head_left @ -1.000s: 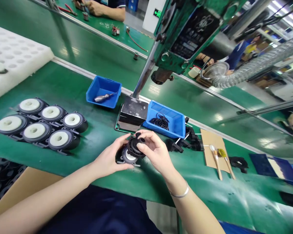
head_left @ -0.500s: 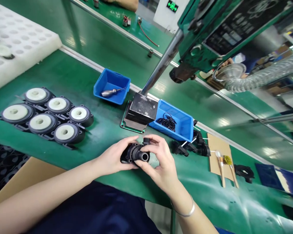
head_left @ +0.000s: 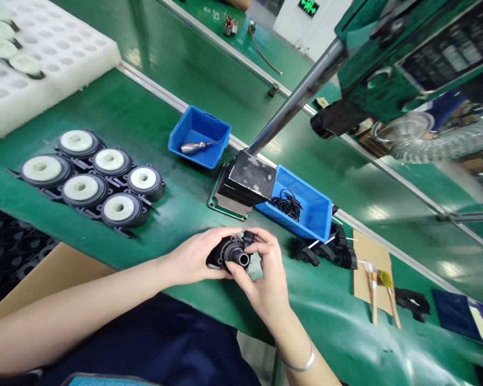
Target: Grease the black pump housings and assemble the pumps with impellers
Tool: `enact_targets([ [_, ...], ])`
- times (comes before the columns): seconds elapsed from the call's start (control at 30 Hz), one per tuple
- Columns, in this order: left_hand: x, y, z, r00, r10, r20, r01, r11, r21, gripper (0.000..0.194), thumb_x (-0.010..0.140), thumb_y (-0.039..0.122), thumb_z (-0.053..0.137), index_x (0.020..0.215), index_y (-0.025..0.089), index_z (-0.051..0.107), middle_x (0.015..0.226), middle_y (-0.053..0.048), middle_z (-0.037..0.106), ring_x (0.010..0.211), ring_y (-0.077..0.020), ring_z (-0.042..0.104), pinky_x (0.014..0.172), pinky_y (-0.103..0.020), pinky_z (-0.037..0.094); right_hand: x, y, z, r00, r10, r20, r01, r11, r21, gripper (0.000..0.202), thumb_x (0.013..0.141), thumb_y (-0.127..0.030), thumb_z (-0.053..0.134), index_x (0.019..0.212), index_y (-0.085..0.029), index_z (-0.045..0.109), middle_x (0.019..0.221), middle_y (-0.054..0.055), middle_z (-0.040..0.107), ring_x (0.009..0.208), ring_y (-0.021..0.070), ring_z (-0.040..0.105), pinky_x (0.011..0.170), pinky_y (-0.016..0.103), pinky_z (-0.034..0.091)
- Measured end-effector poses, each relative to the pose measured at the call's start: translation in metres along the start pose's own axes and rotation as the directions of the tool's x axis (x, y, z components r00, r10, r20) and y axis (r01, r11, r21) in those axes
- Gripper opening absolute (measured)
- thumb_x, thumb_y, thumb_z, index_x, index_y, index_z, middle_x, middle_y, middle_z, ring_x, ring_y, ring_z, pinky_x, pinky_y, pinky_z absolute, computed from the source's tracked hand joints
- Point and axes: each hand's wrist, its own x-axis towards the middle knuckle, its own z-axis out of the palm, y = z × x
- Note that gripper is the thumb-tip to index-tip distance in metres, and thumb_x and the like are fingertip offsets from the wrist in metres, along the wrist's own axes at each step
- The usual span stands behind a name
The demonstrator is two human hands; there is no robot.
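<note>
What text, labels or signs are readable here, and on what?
No words can be read.
Green exit sign on the far white wall: pictogram only, lettering blurred.
Dark label plate on the green press machine: pale lines, too blurred.
Black plastic pump housing in both hands: no markings visible.

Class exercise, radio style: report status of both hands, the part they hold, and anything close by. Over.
Left hand and right hand both shut on black pump housing. Housing off the green bench, port facing camera. Black parts lie beside right hand, apart.

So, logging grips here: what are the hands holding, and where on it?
A black pump housing: left hand grips its body, right hand pinches its tube end.
</note>
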Motion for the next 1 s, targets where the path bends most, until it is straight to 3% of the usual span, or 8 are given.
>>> enact_targets([
  [0.23,-0.001,-0.005,0.001,0.988,0.149,-0.032,-0.151,0.988,-0.040,0.057,0.083,0.023,0.076,0.132,0.027,0.049,0.130,-0.010,0.060,0.123,-0.0244,0.059,0.104,-0.039,0.052,-0.004,0.003,0.006,1.000,-0.007,-0.024,0.008,1.000,0.031,0.032,0.086,-0.021,0.072,0.106,-0.023,0.046,0.128,0.011,0.049,0.124,0.0222,0.052,0.101,0.044,0.049],
  [0.37,-0.002,-0.007,0.001,0.985,0.167,-0.040,-0.169,0.985,-0.035,0.055,0.083,0.022,0.075,0.131,0.028,0.050,0.130,-0.010,0.058,0.123,-0.0241,0.059,0.102,-0.039,0.052,-0.005,0.004,0.006,1.000,-0.002,-0.025,0.003,1.000,0.030,0.032,0.087,-0.023,0.071,0.107,-0.023,0.046,0.128,0.012,0.049,0.124,0.0226,0.052,0.101,0.045,0.050],
  [0.57,0.003,-0.010,-0.009,0.980,0.181,0.079,-0.183,0.983,0.021,0.056,0.080,0.022,0.076,0.130,0.026,0.050,0.128,-0.011,0.061,0.120,-0.0250,0.062,0.101,-0.039,0.052,-0.004,0.004,0.008,0.999,-0.022,-0.028,0.022,1.000,-0.001,0.030,0.088,-0.027,0.070,0.104,-0.023,0.045,0.126,0.012,0.050,0.122,0.0232,0.054,0.098,0.045,0.052],
  [0.67,0.006,-0.007,-0.010,0.977,0.199,0.081,-0.204,0.977,0.064,0.056,0.077,0.023,0.078,0.127,0.025,0.053,0.122,-0.011,0.064,0.114,-0.0257,0.065,0.096,-0.039,0.055,-0.002,-0.001,0.002,1.000,-0.024,0.003,0.024,0.998,-0.055,0.029,0.089,-0.031,0.069,0.103,-0.022,0.045,0.124,0.013,0.052,0.120,0.0237,0.057,0.096,0.043,0.054],
  [0.77,0.011,0.005,-0.018,0.975,0.211,0.073,-0.219,0.968,0.123,0.055,0.075,0.027,0.079,0.124,0.024,0.055,0.114,-0.010,0.068,0.102,-0.0246,0.069,0.088,-0.037,0.058,0.010,-0.010,-0.023,0.990,-0.017,0.140,0.030,0.995,-0.091,0.037,0.088,-0.042,0.070,0.109,-0.022,0.047,0.127,0.014,0.053,0.123,0.0245,0.057,0.099,0.042,0.054],
  [0.83,0.019,0.021,-0.032,0.966,0.246,0.075,-0.255,0.952,0.170,0.055,0.076,0.030,0.079,0.125,0.025,0.055,0.115,-0.010,0.069,0.104,-0.0247,0.069,0.089,-0.036,0.058,0.025,-0.019,-0.054,0.986,-0.064,0.153,0.081,0.991,-0.107,0.042,0.087,-0.048,0.068,0.114,-0.022,0.050,0.131,0.015,0.053,0.126,0.0253,0.056,0.101,0.044,0.054],
  [0.93,0.045,0.047,-0.061,0.930,0.364,0.053,-0.366,0.904,0.221,0.055,0.079,0.030,0.078,0.129,0.026,0.055,0.123,-0.010,0.067,0.116,-0.0253,0.065,0.099,-0.037,0.054,0.060,-0.038,-0.112,0.970,-0.216,-0.111,0.192,0.962,-0.194,0.036,0.090,-0.046,0.066,0.115,-0.023,0.053,0.127,0.014,0.057,0.125,0.0272,0.055,0.104,0.050,0.051],
  [1.0,0.069,0.060,-0.079,0.923,0.384,-0.004,-0.372,0.897,0.239,0.053,0.079,0.032,0.079,0.127,0.025,0.057,0.122,-0.009,0.068,0.116,-0.0252,0.065,0.102,-0.038,0.052,0.093,-0.054,-0.151,0.875,-0.312,-0.369,0.249,0.946,-0.210,0.030,0.092,-0.038,0.065,0.116,-0.024,0.053,0.129,0.013,0.056,0.125,0.0250,0.057,0.104,0.047,0.052],
])
